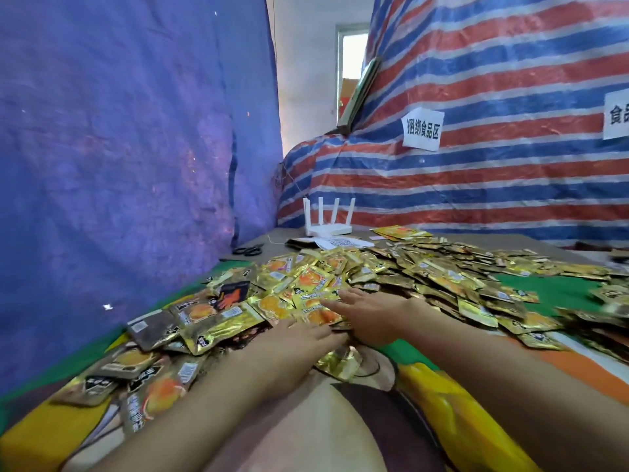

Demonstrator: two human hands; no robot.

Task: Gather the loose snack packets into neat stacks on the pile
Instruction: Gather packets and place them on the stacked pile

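Snack packets (308,284) heaped across my bench (551,291); left hand (306,335) and right hand (367,311) lie flat, fingers spread, side by side on the near pile.

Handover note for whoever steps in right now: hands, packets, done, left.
Left hand: open, flat, palm down on packets at the pile's near edge.
Right hand: open, fingers spread on the gold packets, holding nothing.
Packets: heaped loosely mid-table and spread far right; darker ones scattered near left.
Scissors and router sit at the far end.
Done: no neat stack visible.
Left: nearly all gathering and stacking.
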